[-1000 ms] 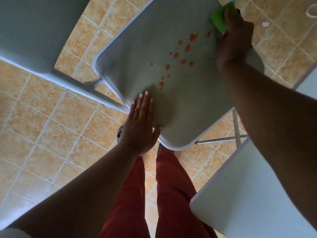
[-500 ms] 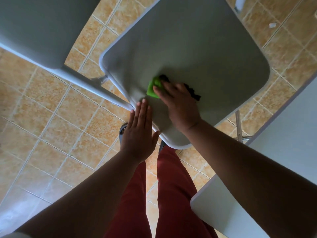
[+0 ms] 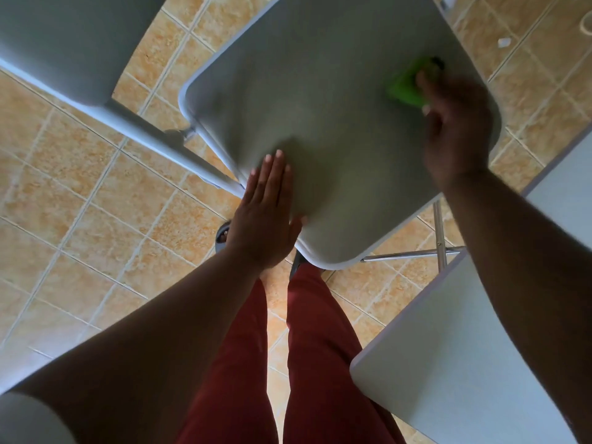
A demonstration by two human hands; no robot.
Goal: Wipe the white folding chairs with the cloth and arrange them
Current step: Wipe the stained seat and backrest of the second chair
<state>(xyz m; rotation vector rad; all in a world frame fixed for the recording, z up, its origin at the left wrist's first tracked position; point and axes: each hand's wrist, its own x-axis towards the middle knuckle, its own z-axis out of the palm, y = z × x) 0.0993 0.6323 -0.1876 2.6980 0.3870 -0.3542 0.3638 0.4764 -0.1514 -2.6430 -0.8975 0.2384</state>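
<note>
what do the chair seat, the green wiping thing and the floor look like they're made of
White chair seat: likely moulded plastic, matte, with rounded corners and a raised rim. Green cloth under the right hand: soft fabric or sponge, too blurred to tell which. Tan tiled floor: probably ceramic, mottled, with pale grout lines.

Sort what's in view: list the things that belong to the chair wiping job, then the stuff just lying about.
In the job:
- green cloth, pressed under the right hand
- white chair seat being wiped
- left hand, flat on the seat
- chair at upper left
- chair at lower right

Lying about:
- small white scrap on the tiled floor
</note>
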